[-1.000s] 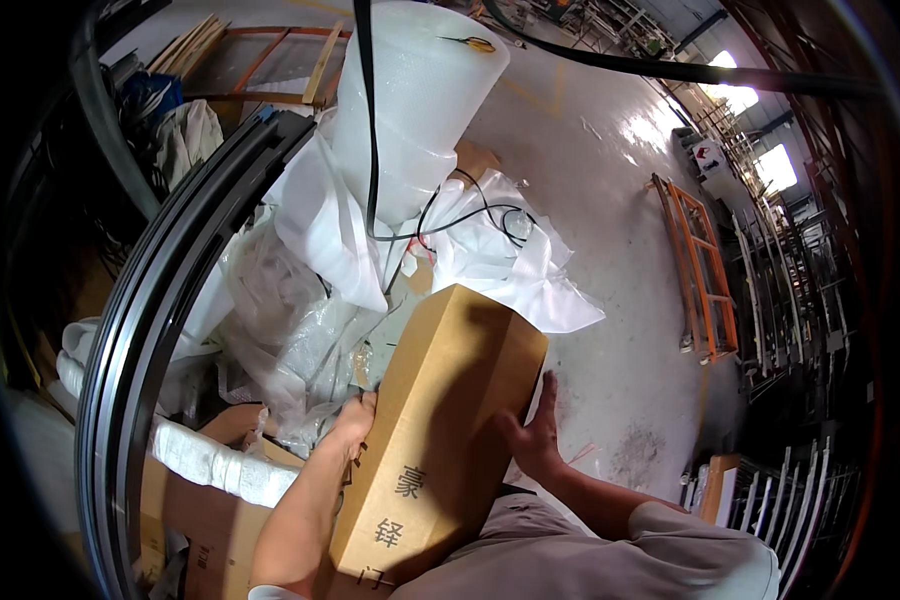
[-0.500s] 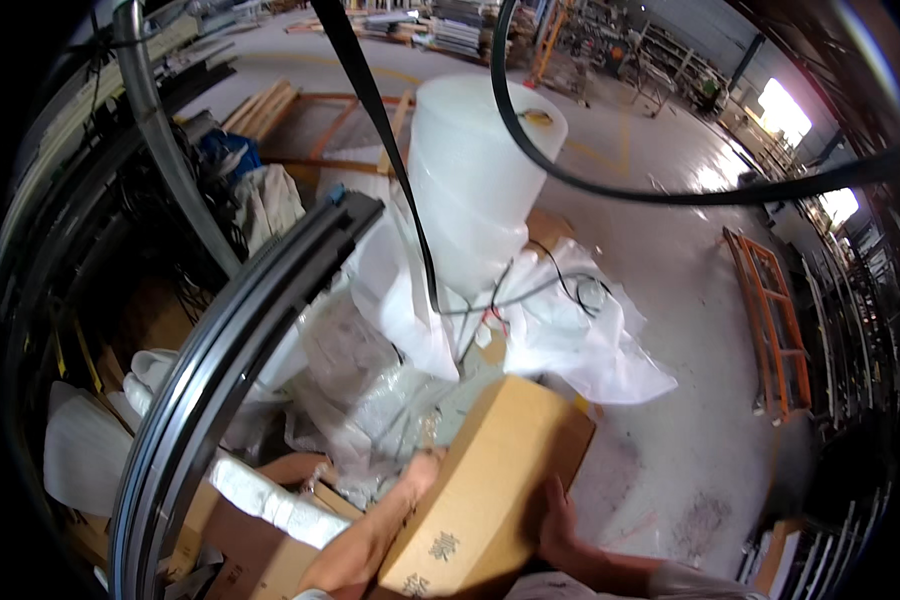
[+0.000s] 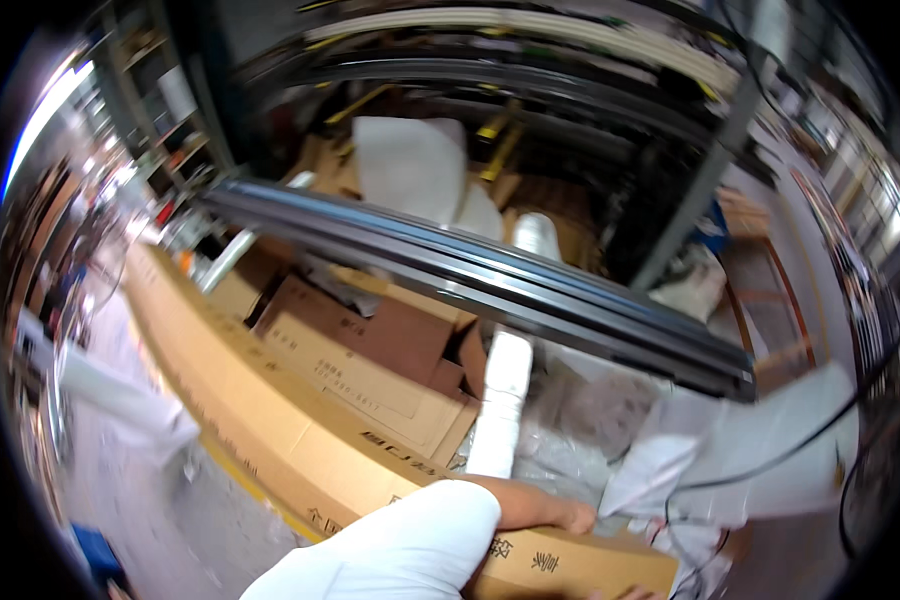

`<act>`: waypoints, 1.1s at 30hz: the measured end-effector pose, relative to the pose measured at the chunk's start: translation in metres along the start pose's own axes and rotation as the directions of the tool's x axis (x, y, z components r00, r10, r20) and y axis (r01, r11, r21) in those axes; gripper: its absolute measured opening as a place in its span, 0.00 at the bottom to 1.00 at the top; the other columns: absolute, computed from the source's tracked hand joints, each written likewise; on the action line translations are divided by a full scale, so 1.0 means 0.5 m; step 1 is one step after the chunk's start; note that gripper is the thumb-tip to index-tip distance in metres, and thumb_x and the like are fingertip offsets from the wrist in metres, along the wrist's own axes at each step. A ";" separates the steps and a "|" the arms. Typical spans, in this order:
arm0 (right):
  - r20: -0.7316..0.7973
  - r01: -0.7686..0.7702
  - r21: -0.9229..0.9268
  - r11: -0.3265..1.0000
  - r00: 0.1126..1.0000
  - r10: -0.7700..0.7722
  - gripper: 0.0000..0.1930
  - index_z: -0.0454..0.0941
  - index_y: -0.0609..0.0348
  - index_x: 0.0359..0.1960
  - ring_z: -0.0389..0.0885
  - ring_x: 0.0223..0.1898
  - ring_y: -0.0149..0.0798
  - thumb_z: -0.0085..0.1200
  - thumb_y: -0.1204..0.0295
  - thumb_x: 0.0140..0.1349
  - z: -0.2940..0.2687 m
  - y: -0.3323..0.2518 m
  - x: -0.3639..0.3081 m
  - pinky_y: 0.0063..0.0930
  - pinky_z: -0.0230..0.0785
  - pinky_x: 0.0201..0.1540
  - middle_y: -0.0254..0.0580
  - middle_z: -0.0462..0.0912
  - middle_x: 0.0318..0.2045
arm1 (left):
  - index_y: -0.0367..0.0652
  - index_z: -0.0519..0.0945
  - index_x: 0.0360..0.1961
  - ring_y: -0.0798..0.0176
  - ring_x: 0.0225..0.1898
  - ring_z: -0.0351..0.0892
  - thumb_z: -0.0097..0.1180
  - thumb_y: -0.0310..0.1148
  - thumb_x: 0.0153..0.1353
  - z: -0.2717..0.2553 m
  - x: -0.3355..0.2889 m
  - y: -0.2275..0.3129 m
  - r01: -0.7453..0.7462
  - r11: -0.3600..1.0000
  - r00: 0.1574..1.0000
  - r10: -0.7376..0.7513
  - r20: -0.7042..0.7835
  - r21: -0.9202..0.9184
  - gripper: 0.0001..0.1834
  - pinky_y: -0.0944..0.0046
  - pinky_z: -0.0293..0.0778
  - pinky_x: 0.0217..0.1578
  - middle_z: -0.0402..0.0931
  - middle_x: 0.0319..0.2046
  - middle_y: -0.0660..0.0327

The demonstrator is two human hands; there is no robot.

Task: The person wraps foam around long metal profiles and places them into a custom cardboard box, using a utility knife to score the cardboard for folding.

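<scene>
A long tan cardboard box point(image 3: 300, 440) runs from the far left to the lower right, with dark printing on its sides. My left hand point(image 3: 573, 516) grips the far edge of the box near its right end, its fingers partly hidden; a white sleeve covers the upper arm. At the bottom edge of the picture, only the fingers of my right hand point(image 3: 632, 594) show, holding the near side of the same end. Beyond the box, dark metal profiles point(image 3: 470, 262) lie side by side on top of white-wrapped supports point(image 3: 503, 400).
Flattened brown cartons point(image 3: 370, 345) lie between the box and the profiles. Clear plastic film point(image 3: 570, 440) and a large white foam roll point(image 3: 780, 450) are at the right, crossed by a black strap point(image 3: 770, 465). A metal post point(image 3: 700, 180) rises behind. Racks of long stock stand at the back.
My view has swung left, so the profiles now lie across the picture and the box's full length shows. Both hands remain at the box's end.
</scene>
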State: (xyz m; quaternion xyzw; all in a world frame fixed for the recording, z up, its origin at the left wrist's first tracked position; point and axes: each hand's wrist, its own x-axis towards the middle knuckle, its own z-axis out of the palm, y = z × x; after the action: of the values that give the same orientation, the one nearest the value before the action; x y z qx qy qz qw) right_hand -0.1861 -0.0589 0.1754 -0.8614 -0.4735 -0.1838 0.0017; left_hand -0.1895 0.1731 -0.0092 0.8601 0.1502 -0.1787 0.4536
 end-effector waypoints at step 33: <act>-0.171 0.919 0.374 0.123 0.199 -0.965 0.36 0.65 0.67 0.66 0.67 0.65 0.63 0.61 0.53 0.65 -0.381 -0.993 -0.293 0.55 0.58 0.68 0.62 0.70 0.63 | 0.37 0.79 0.29 0.40 0.35 0.85 0.51 0.38 0.65 0.747 -1.730 0.000 0.543 0.631 0.096 -0.703 -0.705 -0.554 0.15 0.44 0.81 0.36 0.84 0.32 0.49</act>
State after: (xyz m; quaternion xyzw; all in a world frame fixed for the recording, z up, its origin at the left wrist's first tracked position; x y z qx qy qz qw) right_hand -0.7224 0.0620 0.2212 -0.3551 -0.9342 0.0062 0.0329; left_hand -1.0241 -0.2217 0.1785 0.6286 0.7250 0.1374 0.2455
